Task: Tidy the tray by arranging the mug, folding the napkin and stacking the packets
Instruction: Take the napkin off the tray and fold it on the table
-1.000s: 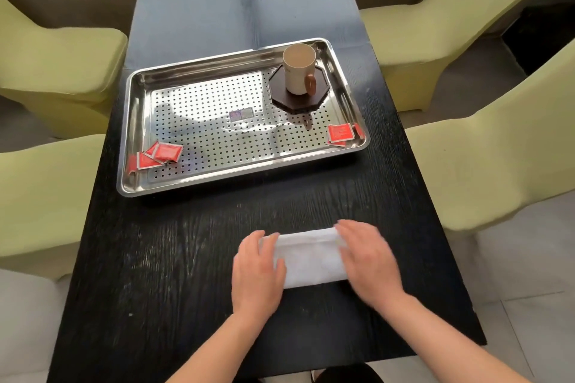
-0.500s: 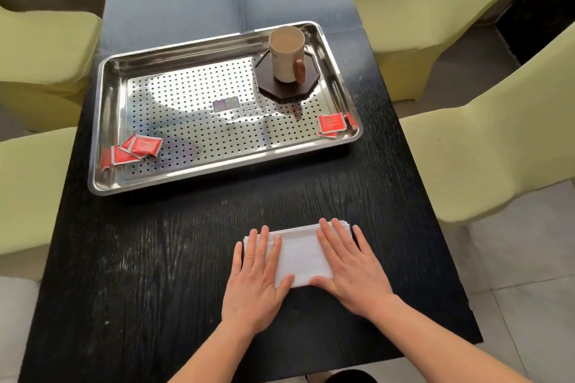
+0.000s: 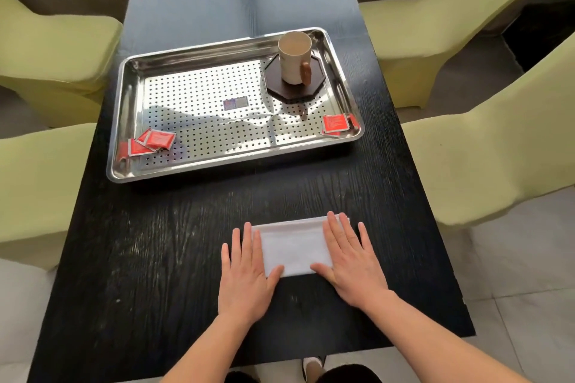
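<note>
Head cam, only view there is: the napkin (image 3: 295,246) is down to a small folded rectangle on the black table (image 3: 149,258), on the near side, well apart from the tray (image 3: 217,165). The left hand (image 3: 245,270) lies flat on its left end and the right hand (image 3: 351,261) flat on its right end, fingers straight, pressing, gripping nothing. So I'd say the fold is about done, but the napkin isn't on the tray yet. The mug (image 3: 294,59) stands upright on a dark coaster (image 3: 295,88) in the tray's far right corner, looks sorted. The red packets (image 3: 157,140) aren't stacked: that loose bunch is in the near left corner, a second bunch (image 3: 336,124) in the near right. Count: one mug, one napkin, one coaster, one tray, roughly three packets left and two right, overlaps make it hard to be sure
</note>
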A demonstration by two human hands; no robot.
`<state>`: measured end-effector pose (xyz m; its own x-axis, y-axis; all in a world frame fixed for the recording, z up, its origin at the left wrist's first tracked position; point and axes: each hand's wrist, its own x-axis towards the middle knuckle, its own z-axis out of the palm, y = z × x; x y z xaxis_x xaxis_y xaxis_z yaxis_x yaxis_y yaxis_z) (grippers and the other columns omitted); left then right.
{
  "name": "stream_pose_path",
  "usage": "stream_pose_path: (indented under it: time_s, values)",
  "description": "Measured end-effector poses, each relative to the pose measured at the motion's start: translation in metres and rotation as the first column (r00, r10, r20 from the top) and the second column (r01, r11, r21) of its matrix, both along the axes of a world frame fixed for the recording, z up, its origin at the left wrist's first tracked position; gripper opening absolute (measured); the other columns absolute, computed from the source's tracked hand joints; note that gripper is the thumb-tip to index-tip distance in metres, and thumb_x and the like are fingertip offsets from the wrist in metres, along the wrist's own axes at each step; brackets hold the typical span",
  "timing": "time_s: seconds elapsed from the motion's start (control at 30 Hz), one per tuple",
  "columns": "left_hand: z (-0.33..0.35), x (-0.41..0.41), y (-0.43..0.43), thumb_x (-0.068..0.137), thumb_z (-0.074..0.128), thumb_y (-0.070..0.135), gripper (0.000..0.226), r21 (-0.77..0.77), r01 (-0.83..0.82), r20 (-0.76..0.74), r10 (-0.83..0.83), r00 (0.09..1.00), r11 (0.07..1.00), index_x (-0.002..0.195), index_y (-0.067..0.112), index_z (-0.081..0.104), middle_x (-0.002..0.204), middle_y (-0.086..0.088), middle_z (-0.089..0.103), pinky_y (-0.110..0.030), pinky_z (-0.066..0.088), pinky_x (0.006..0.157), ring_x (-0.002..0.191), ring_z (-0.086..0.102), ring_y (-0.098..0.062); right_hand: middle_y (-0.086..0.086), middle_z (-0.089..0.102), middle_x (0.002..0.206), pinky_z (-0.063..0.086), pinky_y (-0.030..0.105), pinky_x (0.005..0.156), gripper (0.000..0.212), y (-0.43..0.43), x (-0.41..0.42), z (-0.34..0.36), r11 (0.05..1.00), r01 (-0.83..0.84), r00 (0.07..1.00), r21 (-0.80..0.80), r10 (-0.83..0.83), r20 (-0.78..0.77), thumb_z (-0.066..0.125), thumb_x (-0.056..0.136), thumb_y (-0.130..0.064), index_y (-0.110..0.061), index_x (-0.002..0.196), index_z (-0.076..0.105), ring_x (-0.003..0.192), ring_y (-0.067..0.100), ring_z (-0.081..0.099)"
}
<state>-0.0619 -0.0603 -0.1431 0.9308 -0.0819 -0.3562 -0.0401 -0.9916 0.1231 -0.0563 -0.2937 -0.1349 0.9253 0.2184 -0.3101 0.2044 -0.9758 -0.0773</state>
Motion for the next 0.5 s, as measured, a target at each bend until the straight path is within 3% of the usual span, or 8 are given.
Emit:
stream_pose_path:
  time_s: [0.07, 0.13, 0.17, 0.23, 0.3, 0.37, 0.43, 0.5]
  values:
    - [0.012, -0.003, -0.011, 0.099, 0.046, 0.049, 0.084, -0.184, -0.246, 0.016, 0.253, 0.967, 0.952, 0.158, 0.012, -0.001, 0.167, -0.011, -0.002, -0.046, 0.012, 0.125, 0.153, 0.002, -0.031, 0.005, 0.004, 0.168, 0.004, 0.048, 0.123, 0.080, 0.002, -0.005, 0.010, 0.994, 0.012, 0.996, 0.107, -0.021, 0.084, 0.022, 0.098, -0.062, -0.011, 0.159, 0.013, 0.156, 0.025, 0.001]
    - [0.022, -0.002, -0.019, 0.095, 0.061, 0.031, 0.075, -0.385, -0.509, -0.047, 0.535, 0.844, 0.770, 0.156, 0.013, 0.021, 0.158, -0.012, 0.031, -0.046, 0.036, 0.115, 0.142, 0.033, -0.030, 0.002, 0.017, 0.167, 0.011, 0.042, 0.125, 0.068, 0.010, -0.016, 0.017, 0.948, 0.016, 0.990, 0.317, -0.059, 0.128, 0.033, 0.102, -0.050, -0.010, 0.157, 0.027, 0.155, 0.020, 0.012]
    - [0.024, 0.000, -0.020, 0.093, 0.064, 0.027, 0.072, -0.440, -0.609, -0.106, 0.635, 0.765, 0.660, 0.154, 0.014, 0.027, 0.151, -0.012, 0.040, -0.045, 0.044, 0.108, 0.134, 0.045, -0.028, -0.001, 0.022, 0.165, 0.015, 0.036, 0.126, 0.062, 0.016, -0.023, 0.018, 0.894, 0.055, 0.987, 0.445, -0.116, 0.110, 0.040, 0.103, -0.043, -0.011, 0.156, 0.032, 0.154, 0.016, 0.016]
    - [0.026, 0.008, -0.020, 0.091, 0.066, 0.029, 0.065, -0.456, -0.738, -0.235, 0.732, 0.639, 0.498, 0.149, 0.013, 0.039, 0.138, -0.010, 0.052, -0.040, 0.049, 0.095, 0.120, 0.056, -0.026, -0.012, 0.027, 0.161, 0.019, 0.018, 0.121, 0.053, 0.033, -0.030, 0.024, 0.676, 0.289, 0.950, 0.678, -0.287, -0.119, 0.047, 0.105, -0.033, -0.020, 0.155, 0.035, 0.149, 0.002, 0.021]
    - [0.026, 0.017, -0.018, 0.088, 0.068, 0.041, 0.060, -0.396, -0.786, -0.305, 0.739, 0.600, 0.475, 0.137, 0.012, 0.052, 0.123, -0.006, 0.062, -0.036, 0.047, 0.082, 0.108, 0.060, -0.025, -0.020, 0.034, 0.156, 0.023, 0.007, 0.109, 0.049, 0.053, -0.026, 0.032, 0.349, 0.563, 0.813, 0.749, -0.394, -0.428, 0.048, 0.105, -0.030, -0.031, 0.153, 0.037, 0.144, -0.003, 0.029]
    - [0.026, 0.022, -0.015, 0.083, 0.070, 0.051, 0.047, -0.335, -0.795, -0.311, 0.737, 0.600, 0.506, 0.113, 0.017, 0.060, 0.101, 0.001, 0.064, -0.034, 0.046, 0.074, 0.092, 0.060, -0.021, -0.025, 0.040, 0.150, 0.029, 0.002, 0.098, 0.046, 0.068, -0.017, 0.034, 0.094, 0.668, 0.709, 0.738, -0.383, -0.593, 0.048, 0.105, -0.027, -0.036, 0.149, 0.040, 0.139, -0.005, 0.036]
    - [0.025, 0.025, -0.014, 0.081, 0.072, 0.054, 0.039, -0.312, -0.799, -0.312, 0.739, 0.597, 0.514, 0.090, 0.018, 0.059, 0.089, 0.004, 0.064, -0.035, 0.050, 0.070, 0.081, 0.060, -0.018, -0.027, 0.038, 0.149, 0.032, 0.001, 0.094, 0.049, 0.077, -0.009, 0.034, 0.007, 0.678, 0.692, 0.735, -0.345, -0.635, 0.047, 0.105, -0.024, -0.034, 0.151, 0.037, 0.136, -0.007, 0.036]
    - [0.025, 0.028, -0.014, 0.081, 0.073, 0.051, 0.037, -0.308, -0.813, -0.355, 0.734, 0.580, 0.494, 0.080, 0.017, 0.060, 0.082, 0.001, 0.066, -0.034, 0.050, 0.066, 0.075, 0.061, -0.019, -0.024, 0.032, 0.150, 0.030, 0.006, 0.097, 0.053, 0.081, 0.000, 0.032, -0.005, 0.694, 0.682, 0.720, -0.315, -0.660, 0.046, 0.105, -0.024, -0.029, 0.156, 0.030, 0.134, -0.006, 0.034]
